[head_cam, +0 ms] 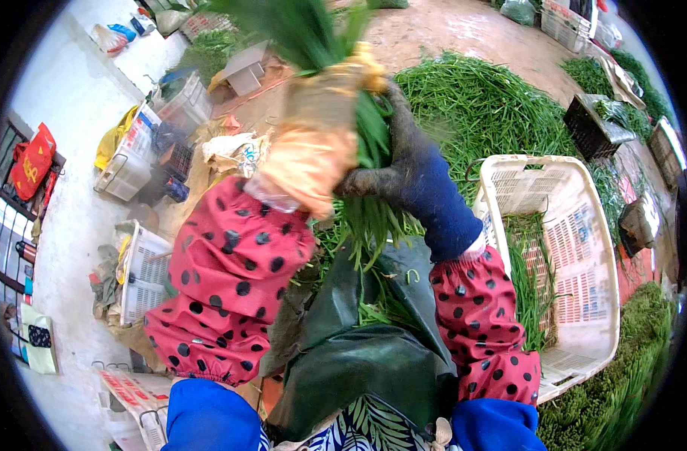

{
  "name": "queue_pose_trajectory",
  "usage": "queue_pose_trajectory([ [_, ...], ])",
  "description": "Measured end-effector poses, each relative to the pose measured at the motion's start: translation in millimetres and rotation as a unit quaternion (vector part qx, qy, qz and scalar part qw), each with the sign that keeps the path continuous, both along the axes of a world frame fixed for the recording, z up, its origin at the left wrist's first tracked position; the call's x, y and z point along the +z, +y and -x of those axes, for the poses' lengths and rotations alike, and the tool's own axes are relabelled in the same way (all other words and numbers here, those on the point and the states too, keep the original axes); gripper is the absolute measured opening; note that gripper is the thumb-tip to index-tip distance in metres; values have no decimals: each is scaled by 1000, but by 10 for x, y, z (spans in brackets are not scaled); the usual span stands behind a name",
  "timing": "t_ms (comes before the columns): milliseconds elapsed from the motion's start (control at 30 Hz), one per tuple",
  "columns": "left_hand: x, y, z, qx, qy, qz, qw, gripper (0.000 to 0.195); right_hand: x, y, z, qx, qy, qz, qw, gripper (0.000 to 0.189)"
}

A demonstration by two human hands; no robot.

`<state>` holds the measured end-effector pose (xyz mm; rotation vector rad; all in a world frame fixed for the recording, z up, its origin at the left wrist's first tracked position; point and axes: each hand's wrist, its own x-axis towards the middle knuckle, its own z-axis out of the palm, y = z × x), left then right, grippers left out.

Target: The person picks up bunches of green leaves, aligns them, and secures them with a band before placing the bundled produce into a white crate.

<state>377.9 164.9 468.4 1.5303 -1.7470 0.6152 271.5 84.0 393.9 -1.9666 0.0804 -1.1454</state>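
A bunch of long green stalks, chive-like (373, 129), is held upright in front of me in both hands. My left hand (321, 118), in a yellow-orange glove blurred by motion, wraps around its upper part. Lower down, my right hand (397, 169), in a dirt-stained dark blue glove, grips the bunch from the right with thumb and fingers spread around it. Leaves fan out above the left glove, and stalk ends hang below the right one. Loose green pieces lie on the dark green waterproof apron (366, 361) over my lap.
A large heap of green stalks (479, 107) lies on the floor ahead. At my right stands a white plastic crate (580, 253) with some stalks inside, beside more bundled greens (614, 361). White crates (146, 276) line the left wall. A black crate (594, 127) sits far right.
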Motion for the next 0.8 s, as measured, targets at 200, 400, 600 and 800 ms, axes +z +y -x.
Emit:
queue_pose_trajectory([
  [200,-162,-494,497,-248,563,-209,760,32,-319,-171,305,109,-26,-344,932,47],
  [400,-679,-503,336,-343,497,-182,776,75,-986,-465,1085,125,-114,-531,830,37],
  [600,-1613,-238,367,-240,539,-381,712,77,-1127,-360,1339,131,-236,-577,771,49],
  [800,-1943,101,518,-296,768,-248,511,86,-1495,-560,1739,129,-293,-561,763,49],
])
